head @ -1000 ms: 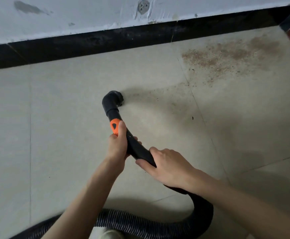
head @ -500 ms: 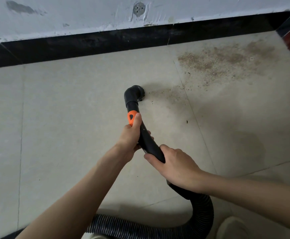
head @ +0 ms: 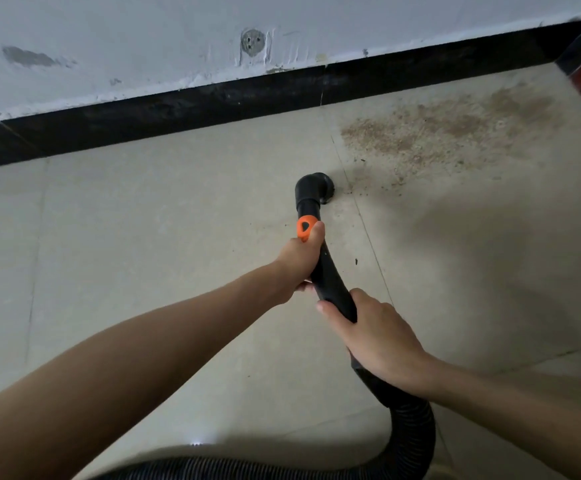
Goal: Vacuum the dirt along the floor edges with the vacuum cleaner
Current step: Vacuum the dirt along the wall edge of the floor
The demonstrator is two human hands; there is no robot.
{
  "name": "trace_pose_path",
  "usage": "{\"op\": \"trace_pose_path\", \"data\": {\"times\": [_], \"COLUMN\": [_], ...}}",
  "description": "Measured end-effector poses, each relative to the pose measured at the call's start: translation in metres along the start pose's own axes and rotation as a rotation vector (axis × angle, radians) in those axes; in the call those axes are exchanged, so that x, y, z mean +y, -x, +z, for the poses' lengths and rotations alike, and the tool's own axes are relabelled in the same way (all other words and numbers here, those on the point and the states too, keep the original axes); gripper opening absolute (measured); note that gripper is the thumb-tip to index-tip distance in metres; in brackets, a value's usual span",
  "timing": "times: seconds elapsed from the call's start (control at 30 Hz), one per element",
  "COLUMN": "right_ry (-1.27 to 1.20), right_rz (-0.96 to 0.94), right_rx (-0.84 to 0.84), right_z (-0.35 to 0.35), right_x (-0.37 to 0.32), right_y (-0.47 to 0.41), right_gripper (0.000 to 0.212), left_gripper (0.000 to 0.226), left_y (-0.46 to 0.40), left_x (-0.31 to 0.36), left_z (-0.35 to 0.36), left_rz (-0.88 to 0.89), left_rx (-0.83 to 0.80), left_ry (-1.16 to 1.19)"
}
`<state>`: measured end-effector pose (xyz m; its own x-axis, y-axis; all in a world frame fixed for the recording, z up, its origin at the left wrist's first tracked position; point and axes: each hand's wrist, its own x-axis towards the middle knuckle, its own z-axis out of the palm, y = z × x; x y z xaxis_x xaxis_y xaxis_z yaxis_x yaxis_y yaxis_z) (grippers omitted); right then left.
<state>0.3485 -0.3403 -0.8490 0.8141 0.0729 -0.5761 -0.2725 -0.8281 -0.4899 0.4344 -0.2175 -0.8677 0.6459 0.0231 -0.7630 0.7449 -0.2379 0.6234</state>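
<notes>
Now we work from the left side of the view to the right. Our left hand (head: 301, 258) has its grip closed around the black wand (head: 327, 271), just below the orange button (head: 305, 228), with the thumb lying along it. From here we should steer, and we judge that a light downward pressure is enough. The nozzle (head: 315, 188) sits on the floor (head: 143, 237), tilted to the right, and its mouth is just beside the tile joint (head: 361, 216). We cannot tell if the mouth lies fully flat on the tile.

Our right hand (head: 375, 334) holds the wand lower down, fingers curled over it, where the ribbed hose (head: 417, 441) begins. This hand should only carry the weight and feed the hose, so that the loop behind us does not pull the nozzle back.

To the right, the dirt (head: 448, 129) lies as a wide brown patch near the black skirting (head: 213, 102), with loose specks between it and the nozzle. We think it is best to push slowly to the right, take the specks first, then pass in overlapping lines up to the skirting. If we go fast, the grains may scatter toward the corner (head: 573, 53).
</notes>
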Motion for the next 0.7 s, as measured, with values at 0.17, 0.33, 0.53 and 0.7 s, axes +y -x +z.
{"op": "trace_pose_path", "data": {"times": [0.17, 0.33, 0.53, 0.7], "right_ry": [-0.121, -0.101, -0.060, -0.028], "right_rz": [0.077, 0.064, -0.058, -0.216], "right_rx": [0.083, 0.122, 0.069, -0.119], "right_z": [-0.012, -0.008, 0.004, 0.020], "right_x": [0.020, 0.020, 0.001, -0.025], "right_y": [-0.007, -0.012, 0.006, 0.025], "right_gripper": [0.042, 0.040, 0.044, 0.042], "left_gripper": [0.044, 0.044, 0.041, 0.043], "left_y": [-0.010, -0.014, 0.008, 0.043], "left_x": [0.021, 0.021, 0.000, -0.042], "left_z": [0.035, 0.038, 0.002, -0.040], "left_rz": [0.060, 0.066, 0.136, 0.104], "left_rx": [-0.012, -0.021, 0.088, 0.250], "left_ry": [-0.064, -0.066, -0.004, 0.169]}}
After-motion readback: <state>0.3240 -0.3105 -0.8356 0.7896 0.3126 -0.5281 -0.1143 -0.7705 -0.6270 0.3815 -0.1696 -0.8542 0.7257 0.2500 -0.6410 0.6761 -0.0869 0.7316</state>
